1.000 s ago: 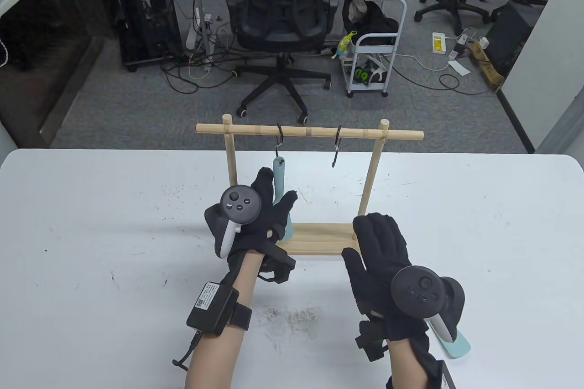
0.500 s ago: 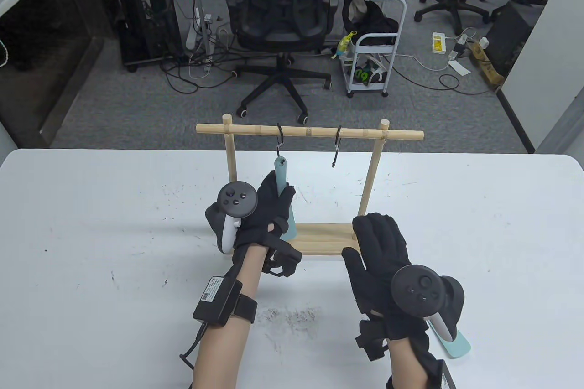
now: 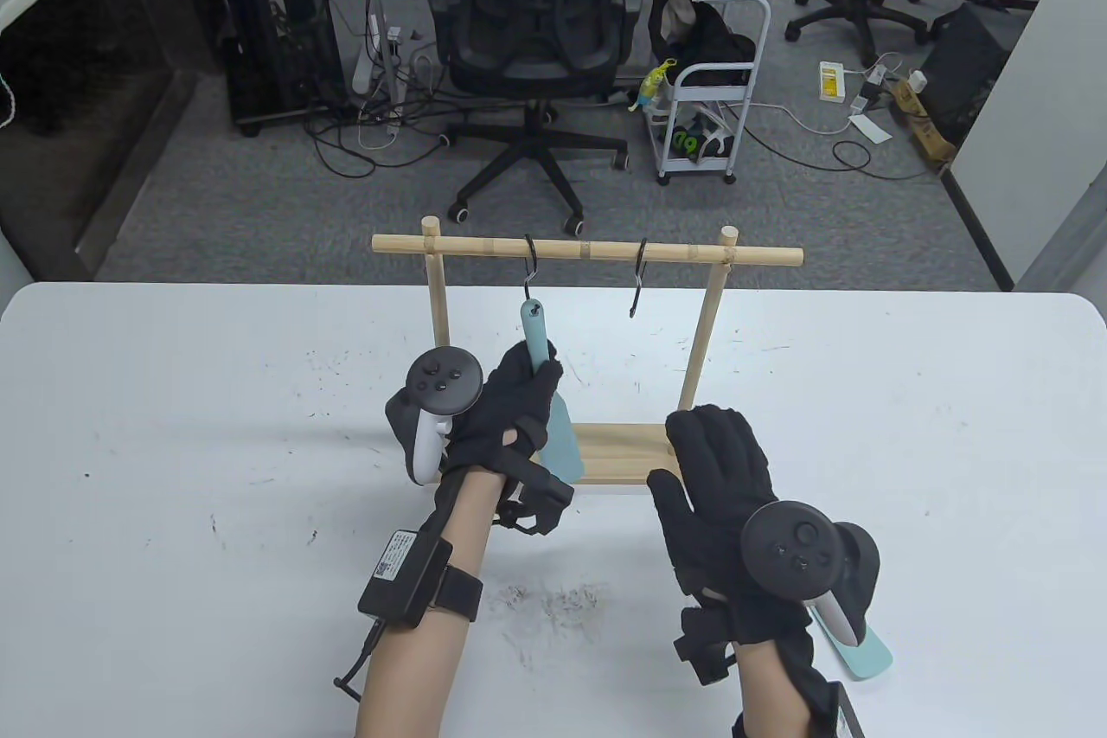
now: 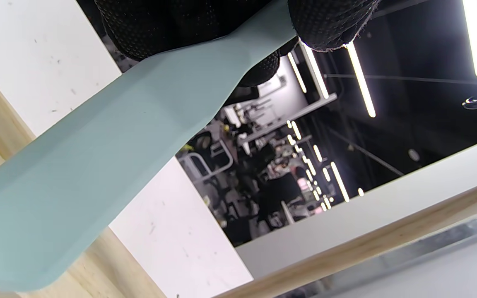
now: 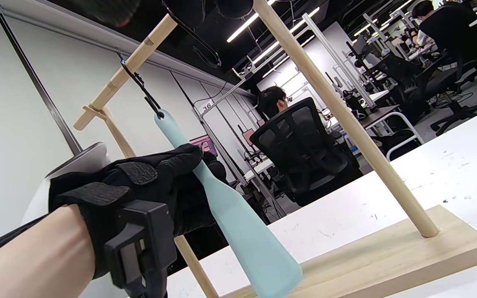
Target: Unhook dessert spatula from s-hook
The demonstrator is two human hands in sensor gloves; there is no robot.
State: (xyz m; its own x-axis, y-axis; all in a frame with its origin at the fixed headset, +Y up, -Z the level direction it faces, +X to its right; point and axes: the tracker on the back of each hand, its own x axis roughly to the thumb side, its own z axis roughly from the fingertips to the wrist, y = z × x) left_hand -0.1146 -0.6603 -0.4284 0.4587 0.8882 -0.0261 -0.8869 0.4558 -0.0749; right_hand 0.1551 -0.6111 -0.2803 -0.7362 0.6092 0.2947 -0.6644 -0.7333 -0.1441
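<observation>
The left hand [image 3: 506, 409] is wrapping its grip around the handle of the dessert spatula [image 3: 547, 392], which is hanging tilted from the s-hook [image 3: 528, 266] on the wooden rack [image 3: 605, 253]. The right hand [image 3: 722, 478] is resting flat and spread on the counter [image 3: 173, 426], gripping nothing.

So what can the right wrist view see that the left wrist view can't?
Only the right wrist view shows the spatula's handle end still on the s-hook, the left hand from outside, a second empty hook, and the rack's upright post.

Only the left wrist view shows the blade close up, filling the frame, below the fingertips.

Both show the spatula gripped, the wooden base and the white table.
</observation>
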